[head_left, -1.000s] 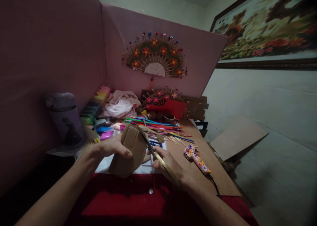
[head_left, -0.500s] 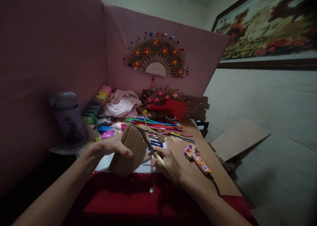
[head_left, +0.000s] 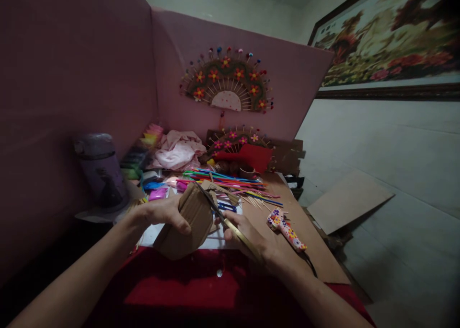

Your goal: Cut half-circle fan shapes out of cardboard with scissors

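My left hand [head_left: 170, 216] grips a piece of corrugated cardboard [head_left: 194, 222] from its left side, thumb lying across the front. The piece is held tilted above the near edge of the table. In my right hand [head_left: 242, 229] is a pair of scissors [head_left: 235, 230] with yellowish handles and dark blades. The blades reach up and left along the cardboard's upper right edge, touching or very near it. How far the blades are apart is hard to tell.
Colourful pipe cleaners [head_left: 230, 179] and thin sticks lie behind my hands. A flower-patterned glue gun [head_left: 286, 228] rests on a brown board [head_left: 316, 251] at right. A purple bottle [head_left: 102, 174] stands at left. Decorated fans [head_left: 226, 81] and pink cloth [head_left: 179, 148] are farther back.
The cardboard has tilted slightly, its lower end shifting left. My right hand and the scissors have moved only a little.
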Tool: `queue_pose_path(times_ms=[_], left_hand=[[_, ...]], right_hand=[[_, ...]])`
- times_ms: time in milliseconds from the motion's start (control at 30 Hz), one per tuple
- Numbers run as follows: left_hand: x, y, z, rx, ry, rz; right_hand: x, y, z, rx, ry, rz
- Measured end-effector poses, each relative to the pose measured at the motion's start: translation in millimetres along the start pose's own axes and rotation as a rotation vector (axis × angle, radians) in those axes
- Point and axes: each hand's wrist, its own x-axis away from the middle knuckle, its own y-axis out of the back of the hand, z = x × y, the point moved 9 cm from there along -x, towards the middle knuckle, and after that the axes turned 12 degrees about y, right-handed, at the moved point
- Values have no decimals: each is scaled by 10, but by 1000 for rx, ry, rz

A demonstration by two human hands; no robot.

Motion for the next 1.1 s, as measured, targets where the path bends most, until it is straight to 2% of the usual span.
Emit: queue_pose_path(times_ms=[133, 267, 467, 600, 733, 967, 1100], left_hand=[[3, -14, -28, -27, 36, -9], [2, -73, -102, -18, 11, 32], [23, -53, -45, -37, 25, 19], [56, 3, 3, -83, 32, -14], [68, -31, 43, -147, 78, 23], [46, -132, 0, -149, 83, 44], [38, -135, 3, -129, 96, 53]], right_hand=[[9, 29, 9, -6, 28, -31], [19, 49, -49, -4, -1, -89], [23, 23, -93, 21, -23, -95], [32, 14, 9, 35, -40, 8], [6, -15, 136, 48, 7, 115], [-20, -22, 5, 82, 23, 105], [-9, -14, 37, 113, 62, 143]])
